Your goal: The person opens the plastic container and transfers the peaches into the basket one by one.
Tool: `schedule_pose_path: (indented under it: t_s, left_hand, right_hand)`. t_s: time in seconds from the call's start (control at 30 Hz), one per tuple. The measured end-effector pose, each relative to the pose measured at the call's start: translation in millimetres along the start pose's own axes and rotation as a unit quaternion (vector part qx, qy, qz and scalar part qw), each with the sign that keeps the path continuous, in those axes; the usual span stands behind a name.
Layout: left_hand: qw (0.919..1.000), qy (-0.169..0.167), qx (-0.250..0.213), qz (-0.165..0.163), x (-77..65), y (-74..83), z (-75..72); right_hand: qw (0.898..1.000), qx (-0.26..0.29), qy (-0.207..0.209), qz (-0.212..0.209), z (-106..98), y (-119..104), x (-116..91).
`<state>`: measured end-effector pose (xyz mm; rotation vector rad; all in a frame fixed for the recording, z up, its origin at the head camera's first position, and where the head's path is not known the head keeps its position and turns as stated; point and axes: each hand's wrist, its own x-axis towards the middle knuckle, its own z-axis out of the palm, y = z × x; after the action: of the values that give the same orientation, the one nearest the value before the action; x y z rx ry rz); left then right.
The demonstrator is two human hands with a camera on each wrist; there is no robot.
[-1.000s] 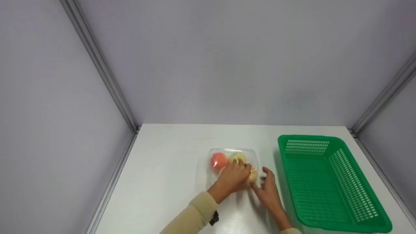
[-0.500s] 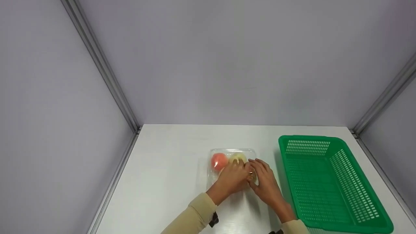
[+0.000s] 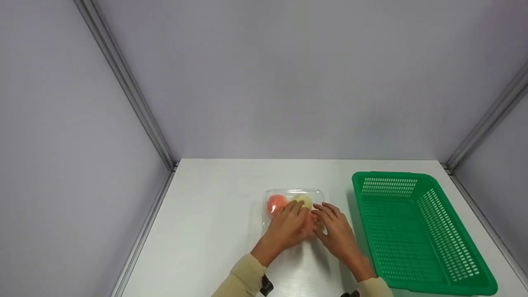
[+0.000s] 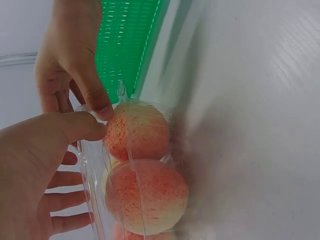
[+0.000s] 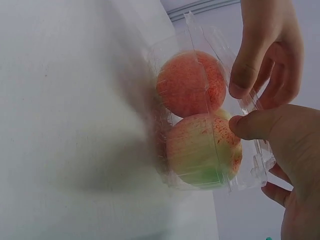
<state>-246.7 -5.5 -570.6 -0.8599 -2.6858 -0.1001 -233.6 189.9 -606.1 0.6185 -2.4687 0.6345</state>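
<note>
A clear plastic clamshell box [image 3: 295,191] of peaches sits on the white table. One pinkish-red peach [image 3: 276,205] and a pale yellow one [image 3: 304,200] show at its far side. Two blushed peaches, an upper one [image 4: 140,132] and a larger lower one [image 4: 148,195], fill the near side in the left wrist view. My left hand [image 3: 284,227] lies across the lid with relaxed fingers, its thumb at the front edge. Over the right front corner, my right hand [image 3: 339,236] has its thumb at the lid's edge and loosely bent fingers above. The hands hide part of the lid.
To the right of the box stands a green perforated plastic basket [image 3: 433,287]. Grey panels [image 3: 313,82] enclose the white table [image 3: 206,214] at the back and sides.
My right hand has come in from beside the box onto its right corner. My left hand has shifted a little left across the lid, its fingers less bent.
</note>
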Motion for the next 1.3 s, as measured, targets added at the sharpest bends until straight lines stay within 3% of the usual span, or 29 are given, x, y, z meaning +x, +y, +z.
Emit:
schedule_pose_path:
  t_s: [0.3, 0.5, 0.63, 0.83, 0.93, 1.03, 1.17, 1.3]
  left_hand:
    - [0.9904, 0.078, -0.096, -0.062, -29.6, -21.2, 7.7]
    - [0.9725, 0.088, -0.170, -0.132, -44.1, -35.7, 11.8]
    - [0.9518, 0.085, -0.229, -0.185, -52.0, -41.9, 15.6]
    - [0.9004, 0.056, -0.348, -0.256, -61.3, -42.1, 25.1]
    - [0.8800, 0.039, -0.387, -0.272, -65.8, -40.0, 30.4]
    - [0.8769, 0.043, -0.396, -0.269, -69.4, -38.4, 35.6]
    - [0.8807, 0.053, -0.390, -0.264, -72.5, -38.9, 40.0]
    - [0.8746, 0.056, -0.402, -0.266, -74.0, -40.2, 42.6]
  right_hand:
    - [1.000, 0.002, -0.008, 0.015, 1, -1, -1]
    - [1.000, 0.000, -0.004, 0.006, 1, 0, 0]
    - [1.000, -0.001, -0.011, 0.010, 1, 0, 0]
    - [1.000, -0.009, -0.020, 0.022, 0, -2, 0]
    - [1.000, -0.016, -0.014, 0.012, 0, -2, 0]
    - [1.000, -0.023, -0.007, -0.007, 2, -2, 1]
    - [0.999, -0.038, 0.002, -0.030, 5, -3, 2]
    - [0.998, -0.052, 0.008, -0.044, 10, -7, 2]
